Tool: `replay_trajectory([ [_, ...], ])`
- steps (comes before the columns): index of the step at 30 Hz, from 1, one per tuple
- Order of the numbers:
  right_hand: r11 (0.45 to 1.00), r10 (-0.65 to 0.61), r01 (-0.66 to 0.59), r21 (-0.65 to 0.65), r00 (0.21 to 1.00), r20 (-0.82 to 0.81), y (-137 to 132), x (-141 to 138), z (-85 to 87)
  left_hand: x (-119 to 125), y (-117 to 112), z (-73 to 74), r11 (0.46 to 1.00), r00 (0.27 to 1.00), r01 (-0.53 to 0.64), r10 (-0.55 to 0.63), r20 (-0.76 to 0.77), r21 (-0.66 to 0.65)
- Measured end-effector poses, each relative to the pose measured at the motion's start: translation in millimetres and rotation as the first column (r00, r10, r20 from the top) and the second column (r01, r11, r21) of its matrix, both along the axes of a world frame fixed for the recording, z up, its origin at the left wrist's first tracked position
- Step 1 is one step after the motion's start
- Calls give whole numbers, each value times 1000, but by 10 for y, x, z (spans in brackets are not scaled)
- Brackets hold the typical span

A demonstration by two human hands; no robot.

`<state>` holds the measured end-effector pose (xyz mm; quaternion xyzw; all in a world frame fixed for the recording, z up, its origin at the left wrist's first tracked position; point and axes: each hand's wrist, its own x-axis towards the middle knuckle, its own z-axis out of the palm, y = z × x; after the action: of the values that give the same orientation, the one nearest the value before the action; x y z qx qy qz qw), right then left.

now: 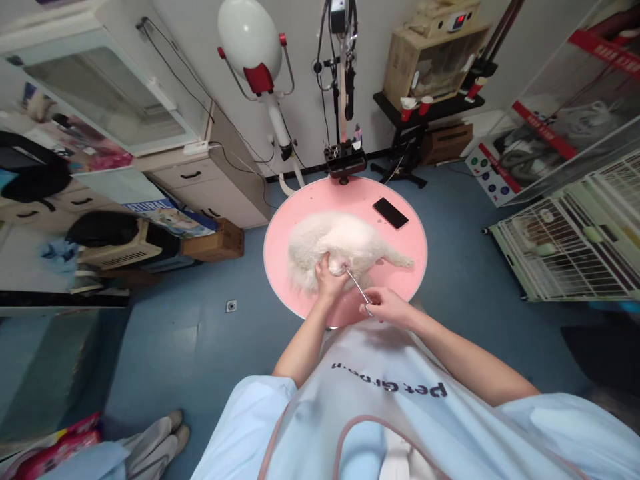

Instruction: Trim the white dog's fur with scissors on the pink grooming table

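Note:
A small white fluffy dog [340, 243] lies on a round pink grooming table [400, 267]. My left hand [329, 277] is closed on part of the dog's body at its near side, fingers wrapped round the fur. My right hand [385, 307] is closed on the handles of thin metal scissors [357, 288], whose tips point up and left toward the spot my left hand holds. I wear a light blue apron.
A black phone [391, 213] lies on the table's far right. A grooming arm stand [344, 80] and a dryer on a pole [255, 53] rise behind the table. Wire cages [575, 240] stand at the right, cabinets [210, 180] and a pet carrier [125, 243] at the left.

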<state>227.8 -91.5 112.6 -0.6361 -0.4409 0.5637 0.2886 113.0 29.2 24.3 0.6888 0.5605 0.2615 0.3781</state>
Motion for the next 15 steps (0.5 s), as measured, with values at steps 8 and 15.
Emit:
replay_trajectory([
  [8,950,-54,-114,290,856,514,-103,40,-103,-254,-130,263,994,995,22,-33,97,111],
  [15,885,14,-355,300,665,747,-93,-38,-215,-185,-391,538,990,950,45,-1,312,-134],
])
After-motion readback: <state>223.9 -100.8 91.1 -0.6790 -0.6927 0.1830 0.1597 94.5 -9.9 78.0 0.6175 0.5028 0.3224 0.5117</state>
